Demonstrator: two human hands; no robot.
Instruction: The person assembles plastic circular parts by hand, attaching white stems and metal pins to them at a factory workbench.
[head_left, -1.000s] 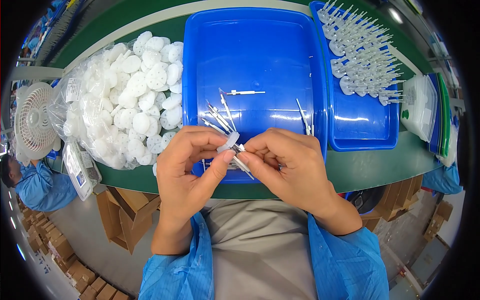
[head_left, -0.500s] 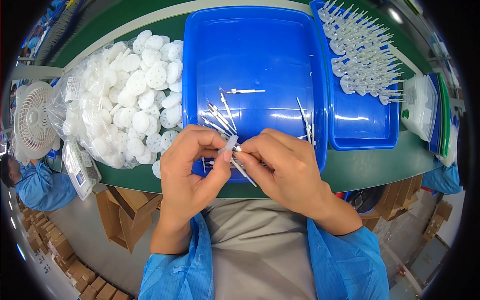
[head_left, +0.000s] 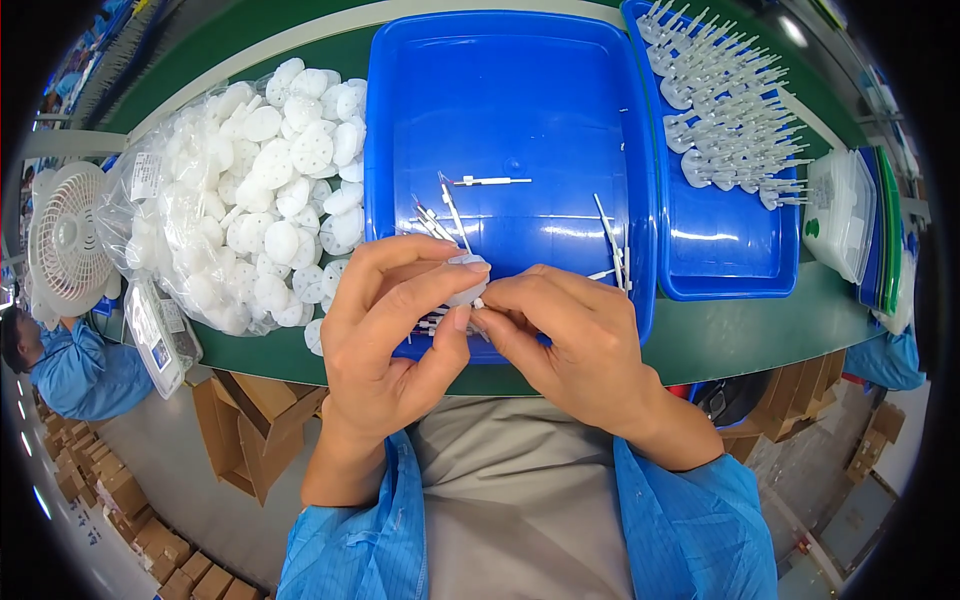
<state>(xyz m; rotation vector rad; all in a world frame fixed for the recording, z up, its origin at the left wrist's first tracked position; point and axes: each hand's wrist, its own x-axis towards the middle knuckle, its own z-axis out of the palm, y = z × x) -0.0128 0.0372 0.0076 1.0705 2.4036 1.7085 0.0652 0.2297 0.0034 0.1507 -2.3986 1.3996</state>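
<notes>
Over the near edge of a large blue tray (head_left: 510, 100), both of my hands are close together. My left hand (head_left: 385, 330) is closed on a translucent white plastic disc (head_left: 466, 288), tilted up between thumb and fingers. My right hand (head_left: 570, 335) pinches a small white piece (head_left: 478, 303) against the disc's lower right side; the rest of that piece is hidden by fingers. Thin white sticks with dark wire ends (head_left: 432, 222) lie in the tray beyond my left hand. Other sticks (head_left: 614, 245) rest by the tray's right wall, and one stick (head_left: 490, 182) lies farther in.
A clear bag (head_left: 150, 215) spills many white discs (head_left: 290, 190) on the green table at left. A smaller blue tray (head_left: 720, 270) at right holds rows of discs with upright sticks (head_left: 715, 100). A white fan (head_left: 68, 230) stands far left; cardboard boxes (head_left: 255, 430) sit below.
The disc in my left hand has turned from edge-on to showing more of its face. My left fingers have shifted over it. The stick that showed below my fingers is now mostly hidden.
</notes>
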